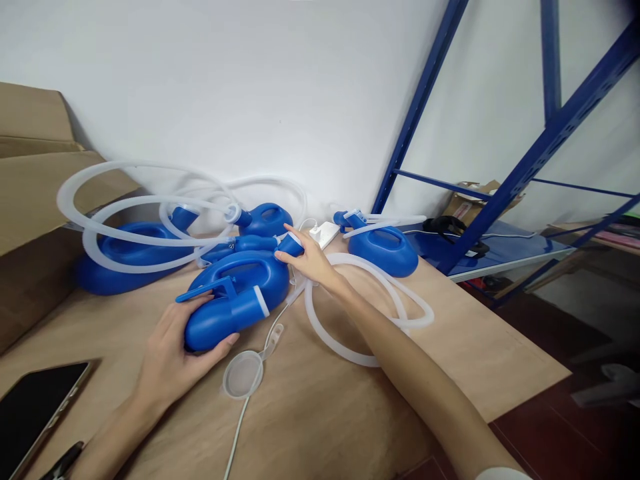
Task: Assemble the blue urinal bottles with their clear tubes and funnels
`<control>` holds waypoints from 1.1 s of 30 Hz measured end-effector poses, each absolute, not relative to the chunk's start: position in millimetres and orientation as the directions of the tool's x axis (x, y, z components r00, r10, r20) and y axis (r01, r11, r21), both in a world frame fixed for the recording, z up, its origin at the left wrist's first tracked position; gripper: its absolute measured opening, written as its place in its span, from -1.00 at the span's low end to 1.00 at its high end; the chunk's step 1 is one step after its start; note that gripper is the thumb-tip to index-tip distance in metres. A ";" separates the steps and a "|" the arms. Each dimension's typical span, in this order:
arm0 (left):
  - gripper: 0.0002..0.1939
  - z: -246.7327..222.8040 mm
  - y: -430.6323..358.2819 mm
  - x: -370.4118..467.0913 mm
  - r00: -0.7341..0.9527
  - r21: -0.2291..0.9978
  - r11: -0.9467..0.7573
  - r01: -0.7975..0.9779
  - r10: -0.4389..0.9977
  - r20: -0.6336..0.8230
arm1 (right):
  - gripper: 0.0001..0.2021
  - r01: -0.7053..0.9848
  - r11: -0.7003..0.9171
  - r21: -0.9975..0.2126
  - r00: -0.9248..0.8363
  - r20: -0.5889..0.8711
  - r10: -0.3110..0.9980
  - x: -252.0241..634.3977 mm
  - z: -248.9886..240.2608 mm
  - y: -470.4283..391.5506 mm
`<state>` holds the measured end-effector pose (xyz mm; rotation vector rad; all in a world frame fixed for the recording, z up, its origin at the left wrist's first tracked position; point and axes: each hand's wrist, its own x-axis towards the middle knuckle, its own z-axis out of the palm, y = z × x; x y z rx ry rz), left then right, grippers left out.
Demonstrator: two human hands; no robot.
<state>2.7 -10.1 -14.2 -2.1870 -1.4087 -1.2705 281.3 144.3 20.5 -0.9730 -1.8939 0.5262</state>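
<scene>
At frame centre, the left hand (pixel 173 353) grips the neck of a blue bottle (pixel 235 290) lying on the table (pixel 320 407), while the right hand (pixel 313 260) pinches its small blue cap (pixel 291 246). White tubing (pixel 365 313) coils just right; a phone (pixel 35 410) lies lower left.

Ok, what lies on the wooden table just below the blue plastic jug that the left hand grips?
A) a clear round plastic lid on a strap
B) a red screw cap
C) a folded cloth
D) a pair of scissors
A: a clear round plastic lid on a thin strap lies on the wooden table right below the blue plastic jug, which the left hand grips at its wide neck.
</scene>
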 end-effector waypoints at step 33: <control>-0.41 -22.6 -1.5 -16.6 -0.260 0.638 -0.268 0.722 0.750 0.608 | -0.07 0.394 0.549 -0.737 -0.251 0.489 0.836 279.9 21.0 138.7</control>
